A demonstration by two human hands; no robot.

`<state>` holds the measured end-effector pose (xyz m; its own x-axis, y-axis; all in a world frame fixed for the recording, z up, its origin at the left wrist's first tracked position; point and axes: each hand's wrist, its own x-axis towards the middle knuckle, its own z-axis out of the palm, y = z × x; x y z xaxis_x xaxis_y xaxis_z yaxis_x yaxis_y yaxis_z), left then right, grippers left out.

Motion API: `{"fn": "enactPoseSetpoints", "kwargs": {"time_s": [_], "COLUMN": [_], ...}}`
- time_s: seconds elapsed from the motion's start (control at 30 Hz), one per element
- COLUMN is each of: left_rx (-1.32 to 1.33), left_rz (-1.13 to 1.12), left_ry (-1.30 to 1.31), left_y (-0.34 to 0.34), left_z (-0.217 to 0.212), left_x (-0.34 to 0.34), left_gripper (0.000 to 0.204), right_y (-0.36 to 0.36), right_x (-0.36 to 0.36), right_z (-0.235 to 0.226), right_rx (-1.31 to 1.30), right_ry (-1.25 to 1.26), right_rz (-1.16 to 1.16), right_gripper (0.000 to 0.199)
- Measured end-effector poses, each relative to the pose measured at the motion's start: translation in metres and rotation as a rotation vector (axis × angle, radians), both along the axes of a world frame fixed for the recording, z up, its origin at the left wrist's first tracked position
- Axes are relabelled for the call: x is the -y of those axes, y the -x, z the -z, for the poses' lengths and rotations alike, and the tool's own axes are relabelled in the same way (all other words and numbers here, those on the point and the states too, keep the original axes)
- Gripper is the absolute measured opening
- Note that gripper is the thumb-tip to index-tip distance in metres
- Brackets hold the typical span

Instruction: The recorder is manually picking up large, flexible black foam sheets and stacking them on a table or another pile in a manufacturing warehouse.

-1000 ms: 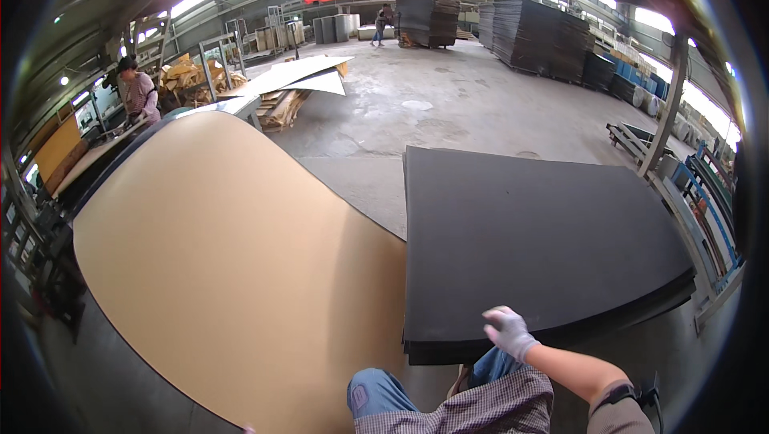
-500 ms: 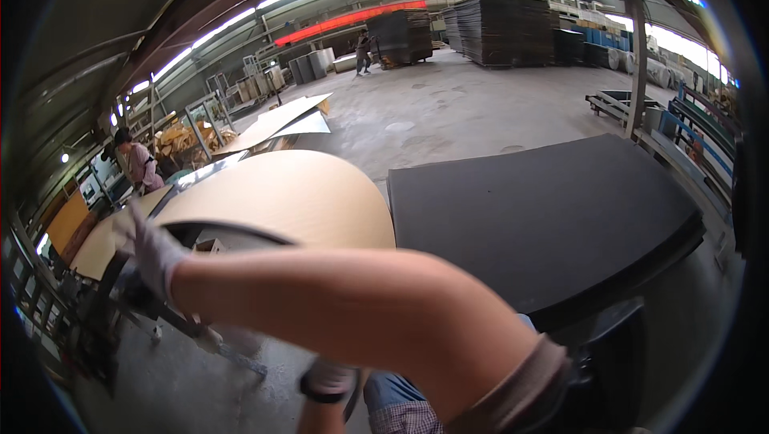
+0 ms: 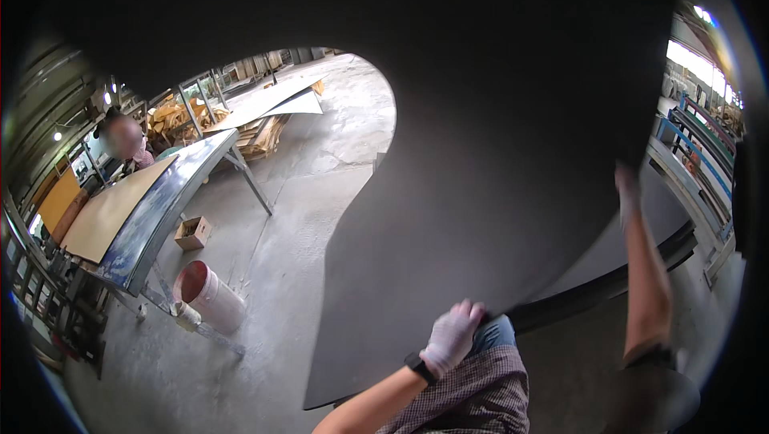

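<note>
A large, flexible dark sheet (image 3: 448,177) rises in front of me and bends overhead, filling much of the head view. My left hand (image 3: 452,336), in a pale glove with a dark band at the wrist, is closed on its near lower edge close to my waist. Farther right, my gloved right hand (image 3: 630,191) grips the sheet's right edge with the arm stretched forward; its fingers are partly blurred. Below the sheet at right lies a stack of dark sheets (image 3: 621,242), mostly hidden behind it.
At left stands a metal-legged table (image 3: 180,177) bearing a tan board (image 3: 116,209). A bucket (image 3: 212,298) and a small cardboard box (image 3: 193,233) are on the floor beside it. Another person (image 3: 124,141) is beyond the table. Blue-railed metal framing (image 3: 697,149) stands at right.
My right arm has swung from far left across to the right. The tan sheet beside the stack no longer shows there; a dark sheet now stands raised before me, blocking the hall behind.
</note>
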<state>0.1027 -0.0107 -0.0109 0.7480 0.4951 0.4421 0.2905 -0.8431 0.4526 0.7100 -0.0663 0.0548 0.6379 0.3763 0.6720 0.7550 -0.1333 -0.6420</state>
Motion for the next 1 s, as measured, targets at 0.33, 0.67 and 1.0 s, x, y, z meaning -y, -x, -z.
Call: {"fn": "enactPoseSetpoints", "kwargs": {"time_s": [0.33,0.67,1.0], "left_rx": [-0.420,-0.450,-0.290], "left_rz": [0.275,0.170,-0.625], "left_ry": [-0.313,-0.474,-0.434], "left_y": [0.054,0.095,0.279], "left_z": [0.035,0.052,0.106], "left_x": [-0.023,-0.030,-0.118], "left_gripper": [0.011,0.009,0.008], "right_y": [0.191,0.424,0.291], "right_x": [0.218,0.096,0.115], "right_z": [0.527,0.260,0.289], "right_rx": [-1.048,-1.235,-0.950], "right_ry": [-0.530,-0.393,-0.391], "right_rz": [0.271,0.046,0.212], "right_gripper": [0.030,0.031,0.024]}}
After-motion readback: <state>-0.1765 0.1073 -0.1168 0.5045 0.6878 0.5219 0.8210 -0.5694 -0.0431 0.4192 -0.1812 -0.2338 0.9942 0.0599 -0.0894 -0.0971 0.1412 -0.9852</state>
